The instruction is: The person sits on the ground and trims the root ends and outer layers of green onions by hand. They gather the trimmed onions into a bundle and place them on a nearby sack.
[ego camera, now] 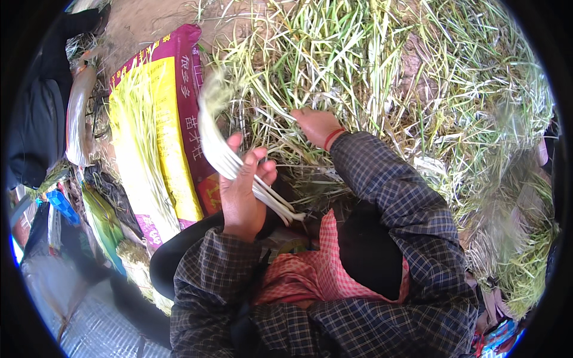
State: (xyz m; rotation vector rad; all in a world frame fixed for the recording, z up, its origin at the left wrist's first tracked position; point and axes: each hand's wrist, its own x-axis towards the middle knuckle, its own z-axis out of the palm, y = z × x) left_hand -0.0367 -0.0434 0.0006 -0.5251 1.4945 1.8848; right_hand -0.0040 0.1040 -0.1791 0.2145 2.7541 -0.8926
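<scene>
My left hand [245,197], palm turned up, holds a small bunch of pale chive-like stalks [219,150]. Their white lower ends stick out past my palm towards my lap, and their leafy tops are blurred. My right hand [317,127], with a red cord at the wrist, reaches to the near side of a large heap of green and yellowish leafy stalks [340,58]. Between its thumb and fingers it pinches a thin pale stalk [278,107]. To the left of my left hand, more long pale stalks [143,147] lie lengthwise on a printed purple and yellow sack [177,134].
A person in dark clothing [38,116] is at the left edge. Wrapped bundles of stalks [81,114] lie between that person and the sack. Clear plastic sheeting [103,313] spreads at lower left. A pink checked cloth [309,277] covers my lap. Loose greens [523,277] lie at right.
</scene>
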